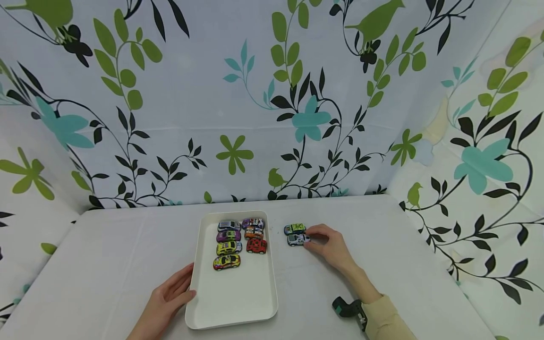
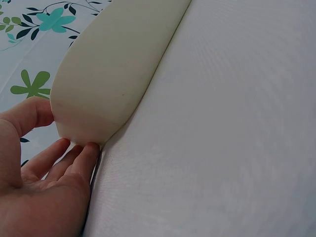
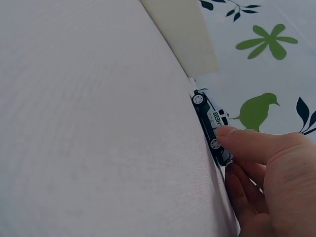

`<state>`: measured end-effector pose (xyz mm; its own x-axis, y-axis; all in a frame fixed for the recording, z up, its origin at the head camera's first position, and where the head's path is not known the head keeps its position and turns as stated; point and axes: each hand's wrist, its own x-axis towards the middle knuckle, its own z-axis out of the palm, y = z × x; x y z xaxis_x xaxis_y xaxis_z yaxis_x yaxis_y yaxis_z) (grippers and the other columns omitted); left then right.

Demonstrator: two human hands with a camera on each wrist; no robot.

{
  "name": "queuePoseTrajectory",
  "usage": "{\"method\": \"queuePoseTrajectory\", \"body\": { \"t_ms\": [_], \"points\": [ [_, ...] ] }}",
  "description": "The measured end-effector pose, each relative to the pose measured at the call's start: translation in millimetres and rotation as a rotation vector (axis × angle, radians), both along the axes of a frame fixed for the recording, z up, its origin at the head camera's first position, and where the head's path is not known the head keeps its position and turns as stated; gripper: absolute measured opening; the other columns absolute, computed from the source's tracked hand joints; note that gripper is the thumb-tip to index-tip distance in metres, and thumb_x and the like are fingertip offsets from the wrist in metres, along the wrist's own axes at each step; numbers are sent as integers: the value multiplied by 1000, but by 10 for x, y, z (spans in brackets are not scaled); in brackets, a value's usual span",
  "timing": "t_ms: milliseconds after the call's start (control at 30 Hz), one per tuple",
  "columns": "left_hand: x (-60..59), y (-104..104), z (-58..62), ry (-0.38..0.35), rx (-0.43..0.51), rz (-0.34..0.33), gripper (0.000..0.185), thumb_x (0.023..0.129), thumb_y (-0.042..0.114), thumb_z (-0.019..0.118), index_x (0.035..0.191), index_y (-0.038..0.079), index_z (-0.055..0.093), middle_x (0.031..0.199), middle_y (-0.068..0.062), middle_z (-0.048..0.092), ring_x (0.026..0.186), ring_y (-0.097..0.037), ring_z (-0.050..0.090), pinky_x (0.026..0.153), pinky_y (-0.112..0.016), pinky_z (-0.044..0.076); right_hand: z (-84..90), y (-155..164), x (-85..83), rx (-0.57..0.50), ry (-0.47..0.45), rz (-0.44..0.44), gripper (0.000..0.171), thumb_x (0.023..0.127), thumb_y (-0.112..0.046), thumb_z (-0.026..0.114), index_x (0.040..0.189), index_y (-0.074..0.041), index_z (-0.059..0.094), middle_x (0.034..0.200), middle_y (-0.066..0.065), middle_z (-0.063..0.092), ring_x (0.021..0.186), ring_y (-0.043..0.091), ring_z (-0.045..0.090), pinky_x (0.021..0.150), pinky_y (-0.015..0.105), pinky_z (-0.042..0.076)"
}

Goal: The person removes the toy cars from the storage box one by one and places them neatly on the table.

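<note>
My right hand pinches the rear end of a white and dark toy car between thumb and fingers, on the table right of the tray. In the right wrist view, the toy car shows green lettering on its side, and the thumb lies against it. A green-yellow toy car sits just behind it, close to my fingertips. My left hand holds the left edge of a white tray, thumb at the rim. The left wrist view shows fingertips against the tray's outer wall.
Inside the tray's far half, several toy cars stand in two columns, including a red car and a yellow car nearest me. A black wrist device is by my right sleeve. Leaf-patterned cloth rises behind the white table.
</note>
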<state>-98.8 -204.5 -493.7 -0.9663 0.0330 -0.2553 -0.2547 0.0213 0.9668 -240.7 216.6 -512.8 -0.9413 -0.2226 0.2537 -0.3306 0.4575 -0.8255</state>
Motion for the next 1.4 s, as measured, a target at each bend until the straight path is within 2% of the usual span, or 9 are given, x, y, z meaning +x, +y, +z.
{"method": "queuePoseTrajectory", "body": {
  "t_ms": [167,300,533,700,833,1000,1167,1400],
  "points": [
    [4,-4,-14,26,16,-11,73,94,11,68,155,1,29,162,-18,27,127,6,45,97,-11,47,15,16,16,-1,18,-7,32,82,-15,83,113,-15,72,113,-1,70,107,18,65,96,30,54],
    [9,-7,-22,57,36,-18,72,94,8,67,154,-2,28,161,-20,26,117,17,47,96,-10,47,93,0,40,-10,44,-8,36,84,-16,82,117,-12,70,116,1,69,110,21,65,99,36,54],
    [4,-15,-15,63,37,-24,73,94,9,68,154,-3,29,161,-19,27,117,17,47,97,-10,46,298,-118,98,-6,89,26,36,84,-13,82,118,-8,71,115,7,72,108,26,67,99,43,54],
    [4,-15,-15,64,36,-27,73,94,9,68,154,-3,29,161,-20,27,116,18,47,97,-10,46,426,-264,161,41,117,72,36,83,-10,81,117,-3,70,116,13,71,107,28,67,98,43,55],
    [5,-10,-26,60,25,-21,72,94,9,68,154,-3,29,160,-20,27,115,19,47,96,-9,46,503,-365,202,80,129,94,37,84,-11,81,118,-3,70,116,13,71,107,28,67,96,41,56],
    [0,-13,-13,38,17,-19,73,94,11,68,155,0,29,161,-19,27,115,19,46,96,-9,46,560,-494,213,106,146,117,36,84,-12,81,117,-4,71,115,11,72,106,27,68,94,40,57],
    [10,-15,-7,49,30,-22,73,94,10,68,154,-1,29,161,-19,28,116,18,47,97,-10,46,607,-650,235,122,148,149,35,84,-14,81,117,-7,71,116,12,71,107,30,68,94,42,57],
    [19,-13,-6,68,39,-29,72,94,9,68,154,-2,30,160,-20,29,118,17,48,97,-10,46,581,-842,246,157,238,221,35,84,-11,81,117,-3,71,115,10,72,101,33,69,90,48,58]
  ]
}}
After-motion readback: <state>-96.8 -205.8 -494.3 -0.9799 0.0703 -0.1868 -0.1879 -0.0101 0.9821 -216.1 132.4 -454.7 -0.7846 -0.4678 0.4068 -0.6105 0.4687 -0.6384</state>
